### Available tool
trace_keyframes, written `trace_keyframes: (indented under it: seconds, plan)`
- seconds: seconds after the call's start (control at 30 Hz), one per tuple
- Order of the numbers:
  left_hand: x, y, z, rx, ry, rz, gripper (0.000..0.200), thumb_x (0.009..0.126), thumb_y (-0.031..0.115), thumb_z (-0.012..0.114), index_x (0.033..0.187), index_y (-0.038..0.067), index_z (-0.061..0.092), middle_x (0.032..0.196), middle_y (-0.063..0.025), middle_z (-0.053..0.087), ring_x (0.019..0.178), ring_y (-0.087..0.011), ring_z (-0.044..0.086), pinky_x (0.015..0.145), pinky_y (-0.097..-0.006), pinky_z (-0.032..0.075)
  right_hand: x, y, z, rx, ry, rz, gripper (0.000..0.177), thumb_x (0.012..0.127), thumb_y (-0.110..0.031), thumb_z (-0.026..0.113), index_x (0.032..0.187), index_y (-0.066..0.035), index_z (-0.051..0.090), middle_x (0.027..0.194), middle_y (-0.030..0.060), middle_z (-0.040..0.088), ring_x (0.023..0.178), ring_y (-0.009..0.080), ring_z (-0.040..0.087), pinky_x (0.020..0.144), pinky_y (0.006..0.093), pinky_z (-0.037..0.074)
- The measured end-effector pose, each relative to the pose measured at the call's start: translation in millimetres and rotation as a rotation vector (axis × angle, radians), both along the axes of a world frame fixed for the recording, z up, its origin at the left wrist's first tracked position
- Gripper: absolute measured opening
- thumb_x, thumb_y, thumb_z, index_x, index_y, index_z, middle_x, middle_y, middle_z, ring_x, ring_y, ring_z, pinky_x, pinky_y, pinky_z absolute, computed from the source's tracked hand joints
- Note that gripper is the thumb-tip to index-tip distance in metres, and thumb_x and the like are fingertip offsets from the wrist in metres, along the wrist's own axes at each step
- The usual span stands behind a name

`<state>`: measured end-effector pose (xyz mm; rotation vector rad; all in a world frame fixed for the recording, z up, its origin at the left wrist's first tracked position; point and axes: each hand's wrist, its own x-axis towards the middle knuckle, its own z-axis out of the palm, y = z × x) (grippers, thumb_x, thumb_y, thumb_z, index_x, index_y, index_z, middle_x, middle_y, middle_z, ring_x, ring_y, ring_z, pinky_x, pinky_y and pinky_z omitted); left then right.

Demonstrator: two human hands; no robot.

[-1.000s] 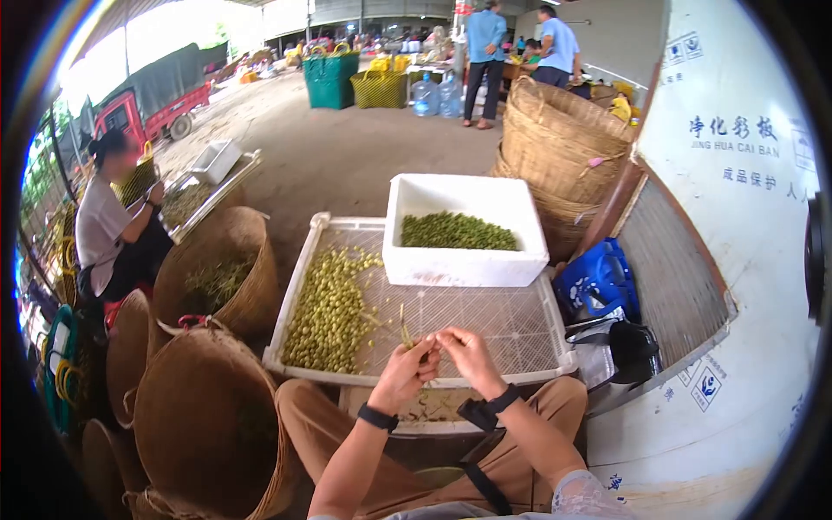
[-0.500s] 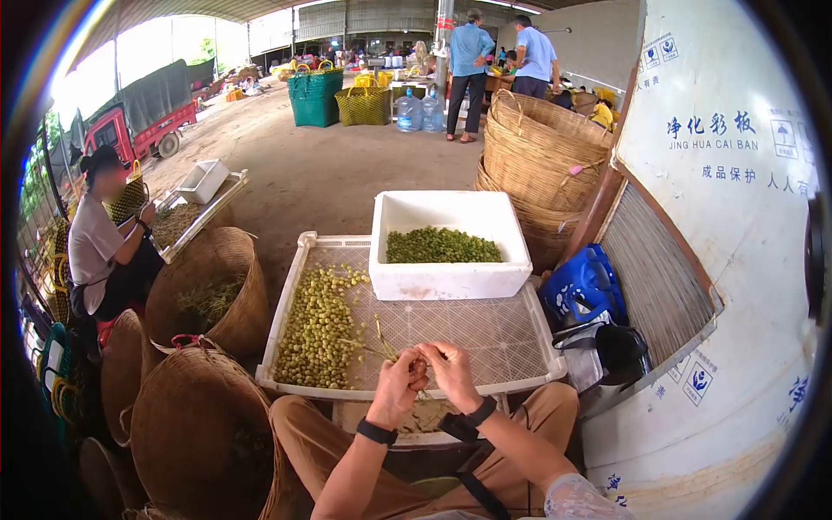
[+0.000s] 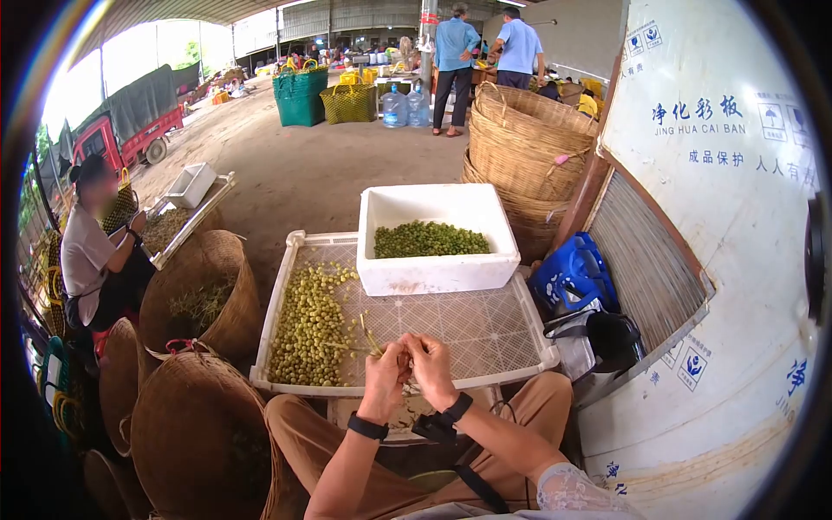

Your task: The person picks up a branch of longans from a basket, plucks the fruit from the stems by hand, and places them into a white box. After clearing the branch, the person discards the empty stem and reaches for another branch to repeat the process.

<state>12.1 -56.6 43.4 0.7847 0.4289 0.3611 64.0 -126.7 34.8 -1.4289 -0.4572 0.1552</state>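
Note:
My left hand (image 3: pixel 385 380) is closed around a thin green stem (image 3: pixel 370 336), whose forked end sticks out up and to the left. Pressed close beside it, my right hand (image 3: pixel 431 371) has its fingers pinched together at the same stem; what lies between the fingertips is hidden. Both hands are over the front edge of a white mesh tray (image 3: pixel 468 325). Small round yellow-green fruits (image 3: pixel 308 329) cover the tray's left side. On its back right part stands a white foam box (image 3: pixel 438 277) holding smaller, darker green fruits (image 3: pixel 429 240).
Wicker baskets (image 3: pixel 195 425) crowd my left, one with stems inside. Stacked baskets (image 3: pixel 529 147) rise behind the foam box. A blue bag (image 3: pixel 574 276) and a black bag (image 3: pixel 614 342) sit by the panel wall (image 3: pixel 693 225). Another person (image 3: pixel 91 247) sits at far left.
The view has shifted slightly, so the scene sits a little further left. My hands stay together on the stem, and the right fingers have curled in closer.

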Motion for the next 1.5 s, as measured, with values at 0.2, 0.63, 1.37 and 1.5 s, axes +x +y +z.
trace_keyframes:
  seconds: [0.2, 0.63, 1.37, 1.5]
  plan:
    - [1.9, 2.6, -3.1, -0.038, -0.013, -0.048, 0.026, 0.087, 0.015, 0.048, 0.062, 0.008, 0.044, 0.052, 0.0030, 0.036, 0.044, -0.0065, 0.030, 0.041, -0.0221, 0.024, 8.6, 1.4, 8.8, 0.061, 0.107, -0.036, 0.026, 0.086, -0.025, 0.056, 0.075, -0.002, 0.062, 0.063, -0.0051, 0.050, 0.058, 0.0023, 0.040, 0.052, 0.0215, 0.034]
    - [-1.7, 54.4, 1.0, -0.590, -0.287, 0.018, 0.020, 0.090, 0.014, 0.041, 0.070, 0.009, 0.042, 0.057, 0.0033, 0.036, 0.044, -0.0063, 0.024, 0.041, -0.0214, 0.023, 4.3, -36.1, -28.9, 0.140, 0.983, 0.597, 0.019, 0.088, -0.020, 0.049, 0.096, -0.005, 0.056, 0.078, 0.0056, 0.055, 0.066, 0.0134, 0.051, 0.054, 0.0252, 0.039]
    - [12.8, 58.9, -23.3, -0.559, -0.160, 0.039, 0.016, 0.091, 0.015, 0.040, 0.076, 0.009, 0.041, 0.058, 0.0027, 0.033, 0.046, -0.0072, 0.024, 0.043, -0.0217, 0.023, 16.5, -25.9, -23.4, 0.024, 0.881, 0.846, 0.021, 0.085, -0.013, 0.057, 0.094, 0.005, 0.055, 0.065, -0.0008, 0.046, 0.058, 0.0078, 0.040, 0.049, 0.0196, 0.030]
    - [9.0, 76.1, -18.4, -0.523, -0.227, 0.055, 0.013, 0.089, 0.014, 0.044, 0.077, 0.008, 0.043, 0.058, 0.0033, 0.034, 0.046, -0.0063, 0.024, 0.042, -0.0211, 0.023, 23.0, -22.7, -35.5, 0.060, 1.031, 0.708, 0.017, 0.088, -0.012, 0.050, 0.090, 0.003, 0.058, 0.069, 0.0009, 0.050, 0.058, 0.0073, 0.043, 0.044, 0.0182, 0.029]
